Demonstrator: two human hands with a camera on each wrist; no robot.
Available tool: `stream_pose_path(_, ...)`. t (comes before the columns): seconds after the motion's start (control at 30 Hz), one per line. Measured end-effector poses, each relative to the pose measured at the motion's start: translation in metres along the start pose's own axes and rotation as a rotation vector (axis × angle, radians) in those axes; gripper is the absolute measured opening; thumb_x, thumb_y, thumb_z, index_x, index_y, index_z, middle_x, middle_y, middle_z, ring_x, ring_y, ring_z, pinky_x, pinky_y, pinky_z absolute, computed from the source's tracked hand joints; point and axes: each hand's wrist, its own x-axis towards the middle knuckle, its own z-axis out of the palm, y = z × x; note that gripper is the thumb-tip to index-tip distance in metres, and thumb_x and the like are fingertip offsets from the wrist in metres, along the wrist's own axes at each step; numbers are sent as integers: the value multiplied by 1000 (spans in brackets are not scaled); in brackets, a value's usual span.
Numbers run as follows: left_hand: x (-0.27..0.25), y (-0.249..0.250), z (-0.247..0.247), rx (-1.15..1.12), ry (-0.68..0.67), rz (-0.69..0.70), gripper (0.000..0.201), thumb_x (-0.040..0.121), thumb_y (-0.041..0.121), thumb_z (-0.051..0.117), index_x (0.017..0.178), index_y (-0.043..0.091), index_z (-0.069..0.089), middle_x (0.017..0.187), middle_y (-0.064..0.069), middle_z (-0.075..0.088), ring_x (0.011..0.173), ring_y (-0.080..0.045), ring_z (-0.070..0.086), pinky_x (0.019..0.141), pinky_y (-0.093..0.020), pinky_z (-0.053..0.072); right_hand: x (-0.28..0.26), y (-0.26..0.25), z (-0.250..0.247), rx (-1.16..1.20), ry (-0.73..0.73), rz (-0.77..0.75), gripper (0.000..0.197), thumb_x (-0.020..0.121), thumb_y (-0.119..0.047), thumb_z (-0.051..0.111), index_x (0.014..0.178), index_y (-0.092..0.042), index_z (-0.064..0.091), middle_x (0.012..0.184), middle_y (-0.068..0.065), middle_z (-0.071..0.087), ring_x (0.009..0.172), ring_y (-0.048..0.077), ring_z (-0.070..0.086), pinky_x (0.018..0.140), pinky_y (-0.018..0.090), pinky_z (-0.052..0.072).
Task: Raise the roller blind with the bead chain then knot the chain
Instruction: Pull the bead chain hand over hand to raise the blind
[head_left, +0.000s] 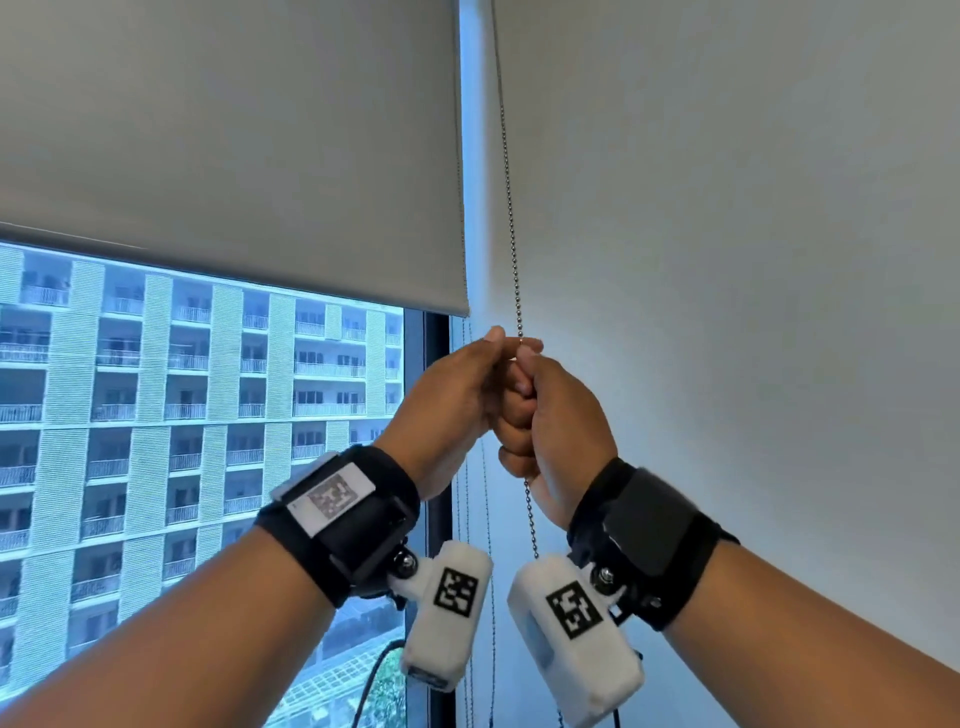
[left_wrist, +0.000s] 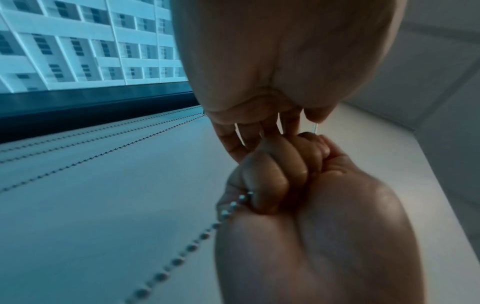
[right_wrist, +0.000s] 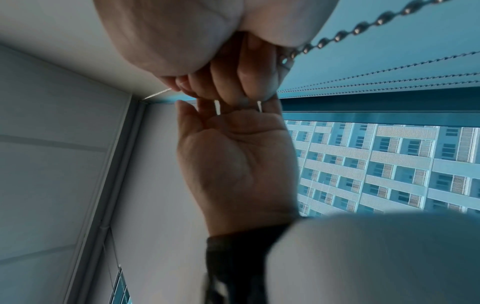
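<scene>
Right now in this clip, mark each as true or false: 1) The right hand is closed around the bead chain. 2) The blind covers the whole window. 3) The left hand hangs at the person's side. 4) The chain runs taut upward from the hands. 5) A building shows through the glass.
1) True: the right hand grips the bead chain.
2) False: the roller blind ends partway, with the window uncovered below.
3) False: the left hand is raised against the right, fingers mostly straight.
4) True.
5) True: an apartment building.
</scene>
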Motion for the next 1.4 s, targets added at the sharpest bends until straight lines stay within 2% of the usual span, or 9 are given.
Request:
stream_pose_path(0.2, 3, 5, 18, -51, 40, -6, 33, 104, 24, 40, 102, 5, 67, 100, -20, 69, 96, -26, 66, 91, -41, 52, -4, 1, -3, 57, 16, 32, 38, 102, -36, 38, 71, -23, 18, 51, -5, 14, 42, 12, 8, 45, 22, 7)
stream_pose_path(0.4, 0, -6, 25, -133, 94, 65, 40, 107, 27, 37, 76, 23, 62, 78, 4, 71, 90, -30, 48, 85, -41, 45, -8, 8, -32, -56, -173, 105, 29, 89, -32, 47, 66, -17, 43, 58, 1, 31, 49, 15, 26, 47, 28, 24)
stream_pose_path(0.57, -9, -13, 26, -283, 197, -12, 27, 103, 23, 39, 77, 20, 45, 63, 5, 26, 49, -10, 19, 42, -21, 20, -7, 6, -63, -218, -181, 102, 25, 64, -29, 64, 77, -8, 63, 79, 7, 62, 75, 19, 56, 70, 33, 48)
stream_pose_path(0.8, -24, -17, 36, -378, 238, -98, 35, 101, 25, 42, 66, 24, 37, 59, 7, 19, 48, -10, 9, 43, -24, 5, 33, -52, -35, -33, -135, 113, 30, 90, -35, 56, 100, -8, 64, 96, 12, 64, 81, 22, 62, 75, 35, 52)
stream_pose_path(0.9, -29, -25, 39, -346, 249, -121, 37, 100, 30, 46, 65, 23, 39, 63, 1, 20, 51, -11, 14, 46, -26, 9, 43, -67, -7, -15, -104, 139, 39, 98, -47, 49, 100, -9, 59, 84, 10, 63, 69, 21, 60, 63, 32, 52)
stream_pose_path(1.0, -34, -34, 43, -262, 218, -81, 23, 91, 28, 57, 69, 24, 61, 69, -6, 48, 62, -16, 43, 60, -31, 37, 42, -65, 15, 41, 23, 132, 40, 101, -50, 42, 76, -19, 47, 58, -3, 36, 44, 12, 28, 38, 21, 24)
stream_pose_path(1.13, -40, -38, 38, -255, 102, -111, 13, 77, 23, 72, 81, 12, 65, 66, 2, 70, 67, -12, 65, 66, -25, 52, 27, -49, 26, -92, 193, 53, 42, 98, -44, 44, 61, -26, 33, 52, -7, 23, 40, 11, 18, 35, 19, 17)
stream_pose_path(1.27, -51, -40, 19, -53, 52, -133, 36, 91, 49, 53, 92, 20, 76, 92, -1, 76, 92, -18, 68, 91, -38, 51, 16, -38, 24, -108, 201, 33, 41, 99, -38, 42, 64, -24, 26, 52, -5, 19, 39, 11, 18, 35, 21, 20)
stream_pose_path(1.4, -39, -21, 0, 0, 106, -32, 47, 97, 41, 36, 100, 13, 74, 100, -9, 74, 96, -23, 66, 94, -46, 50, 2, -26, 18, -169, 162, -35, 38, 99, -37, 41, 67, -22, 27, 55, -3, 19, 42, 12, 18, 41, 25, 21)
